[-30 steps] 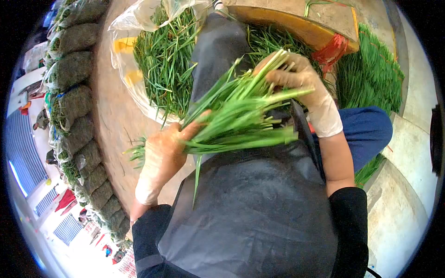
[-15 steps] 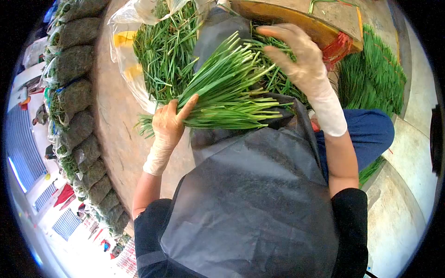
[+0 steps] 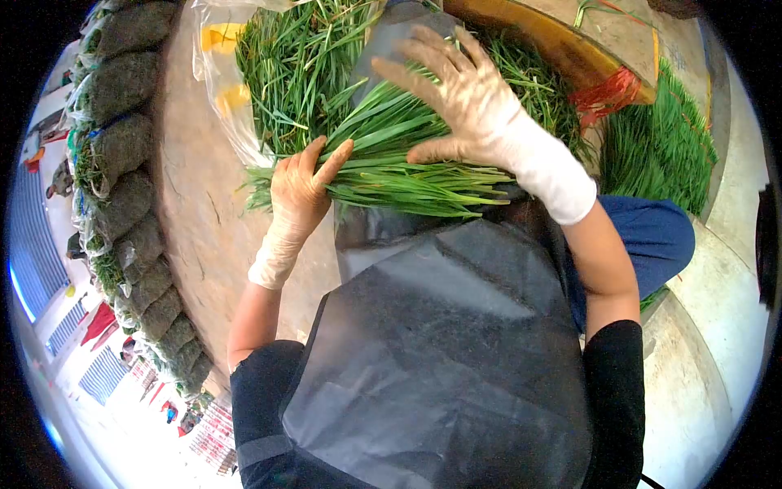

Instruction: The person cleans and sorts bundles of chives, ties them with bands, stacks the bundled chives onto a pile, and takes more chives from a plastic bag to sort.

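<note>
In the head view, my gloved left hand [image 3: 300, 183] grips a bunch of garlic chives [image 3: 407, 183] near its left end, thumb on top. The long green stalks fan out to the right above my black apron [image 3: 440, 342]. Over the bunch, my gloved right hand [image 3: 464, 102] is spread with fingers apart and nothing in it. It hides part of the stalks, and I cannot tell whether it touches them. A loose heap of chives [image 3: 301, 73] lies in a clear plastic bag [image 3: 213, 90] beyond my left hand.
A yellow-edged wooden board [image 3: 562, 41] slants across the back right, with red ties [image 3: 607, 94] on its corner. Neat chive bundles [image 3: 660, 138] stand at the right. Along the left runs a row of stuffed dark sacks [image 3: 134, 90] on the brown floor [image 3: 191, 187].
My right hand has swung left from beside the board to above the bunch, fingers still spread. My left hand keeps its hold. The whole view has shifted slightly.
</note>
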`<action>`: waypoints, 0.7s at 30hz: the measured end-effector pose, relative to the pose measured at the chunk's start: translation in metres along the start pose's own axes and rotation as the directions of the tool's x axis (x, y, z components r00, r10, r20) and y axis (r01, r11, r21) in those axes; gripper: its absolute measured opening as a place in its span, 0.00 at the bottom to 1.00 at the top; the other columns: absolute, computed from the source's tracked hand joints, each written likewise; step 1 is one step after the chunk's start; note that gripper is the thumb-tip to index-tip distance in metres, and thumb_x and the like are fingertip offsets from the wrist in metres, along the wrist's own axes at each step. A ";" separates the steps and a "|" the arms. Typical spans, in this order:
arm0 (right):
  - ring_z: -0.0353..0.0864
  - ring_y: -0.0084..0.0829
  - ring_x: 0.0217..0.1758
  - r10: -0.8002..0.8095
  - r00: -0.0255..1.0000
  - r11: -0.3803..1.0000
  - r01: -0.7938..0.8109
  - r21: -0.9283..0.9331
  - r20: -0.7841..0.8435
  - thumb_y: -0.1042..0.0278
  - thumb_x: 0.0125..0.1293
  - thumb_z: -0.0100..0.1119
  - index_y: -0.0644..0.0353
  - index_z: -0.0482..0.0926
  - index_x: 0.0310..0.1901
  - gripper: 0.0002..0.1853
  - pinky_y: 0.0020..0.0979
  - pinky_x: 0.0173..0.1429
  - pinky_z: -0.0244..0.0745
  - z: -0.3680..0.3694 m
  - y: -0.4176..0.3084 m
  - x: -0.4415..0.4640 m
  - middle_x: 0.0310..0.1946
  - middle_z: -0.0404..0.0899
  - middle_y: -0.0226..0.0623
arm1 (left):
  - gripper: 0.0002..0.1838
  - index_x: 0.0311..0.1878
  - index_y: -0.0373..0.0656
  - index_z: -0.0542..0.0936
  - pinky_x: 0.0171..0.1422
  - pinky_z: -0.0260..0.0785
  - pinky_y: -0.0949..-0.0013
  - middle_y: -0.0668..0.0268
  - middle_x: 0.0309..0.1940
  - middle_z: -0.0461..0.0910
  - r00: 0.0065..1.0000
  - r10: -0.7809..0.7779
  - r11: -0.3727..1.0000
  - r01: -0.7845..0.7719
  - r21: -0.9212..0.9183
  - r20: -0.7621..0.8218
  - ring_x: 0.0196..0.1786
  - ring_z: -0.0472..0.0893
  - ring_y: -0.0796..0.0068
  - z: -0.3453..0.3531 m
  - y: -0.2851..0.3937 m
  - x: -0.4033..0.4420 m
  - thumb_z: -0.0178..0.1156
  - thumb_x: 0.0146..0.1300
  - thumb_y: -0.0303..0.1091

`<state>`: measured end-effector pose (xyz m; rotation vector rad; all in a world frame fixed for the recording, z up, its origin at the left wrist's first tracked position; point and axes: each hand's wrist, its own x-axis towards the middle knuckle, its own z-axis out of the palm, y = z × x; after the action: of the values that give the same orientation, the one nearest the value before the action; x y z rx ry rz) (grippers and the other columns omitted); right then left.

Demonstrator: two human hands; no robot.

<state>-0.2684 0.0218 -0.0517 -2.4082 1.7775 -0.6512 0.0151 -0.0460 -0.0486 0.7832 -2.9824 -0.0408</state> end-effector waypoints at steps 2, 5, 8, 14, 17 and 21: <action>0.50 0.45 0.76 0.017 0.998 0.998 -0.014 -0.054 0.057 0.21 0.49 0.49 0.45 0.55 0.72 0.52 0.57 0.74 0.43 0.012 0.012 0.016 0.71 0.56 0.43 | 0.41 0.65 0.66 0.68 0.53 0.68 0.55 0.59 0.56 0.72 0.999 0.013 1.000 -0.012 -0.011 0.045 0.50 0.77 0.57 0.000 -0.003 -0.004 0.64 0.44 0.23; 0.62 0.47 0.70 0.049 0.979 0.998 -0.057 0.034 0.196 0.18 0.49 0.46 0.53 0.58 0.70 0.55 0.56 0.72 0.51 0.023 0.023 0.008 0.65 0.64 0.48 | 0.42 0.66 0.64 0.68 0.64 0.61 0.51 0.56 0.61 0.69 1.000 -0.005 0.998 0.007 -0.060 0.029 0.59 0.72 0.55 -0.009 -0.001 -0.001 0.64 0.43 0.23; 0.74 0.51 0.54 0.152 0.918 0.977 -0.195 0.083 0.368 0.18 0.48 0.48 0.60 0.59 0.68 0.57 0.47 0.65 0.63 -0.004 0.005 -0.014 0.50 0.73 0.54 | 0.44 0.68 0.55 0.64 0.71 0.52 0.47 0.53 0.66 0.63 0.978 -0.158 0.986 0.163 -0.020 0.137 0.67 0.64 0.51 -0.042 0.018 -0.012 0.63 0.42 0.22; 0.75 0.51 0.57 0.361 0.797 0.815 -0.522 0.251 0.484 0.35 0.46 0.68 0.65 0.57 0.68 0.55 0.40 0.60 0.70 0.001 -0.027 -0.046 0.54 0.72 0.57 | 0.32 0.61 0.45 0.72 0.57 0.66 0.53 0.48 0.51 0.74 0.707 -0.439 0.716 0.648 -0.260 0.554 0.54 0.74 0.52 -0.046 0.059 -0.087 0.67 0.52 0.41; 0.73 0.50 0.59 0.372 0.737 0.728 -0.609 0.315 0.565 0.36 0.47 0.68 0.64 0.59 0.66 0.52 0.39 0.62 0.69 -0.004 -0.027 -0.040 0.57 0.72 0.57 | 0.30 0.55 0.42 0.77 0.56 0.68 0.55 0.46 0.43 0.78 0.617 -0.528 0.597 0.759 -0.262 0.583 0.50 0.77 0.49 -0.020 0.083 -0.076 0.66 0.54 0.54; 0.72 0.47 0.61 0.239 0.696 0.518 -0.681 0.517 0.677 0.38 0.49 0.69 0.65 0.64 0.63 0.47 0.35 0.64 0.65 0.003 -0.025 -0.051 0.54 0.75 0.53 | 0.33 0.56 0.35 0.74 0.61 0.65 0.61 0.51 0.49 0.79 0.760 -0.545 0.251 0.551 -0.795 0.355 0.54 0.76 0.56 0.019 0.070 -0.046 0.63 0.59 0.55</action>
<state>-0.2573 0.0770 -0.0617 -1.2467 1.4135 -0.4342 0.0196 0.0375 -0.0670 1.5033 -1.9321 -1.4671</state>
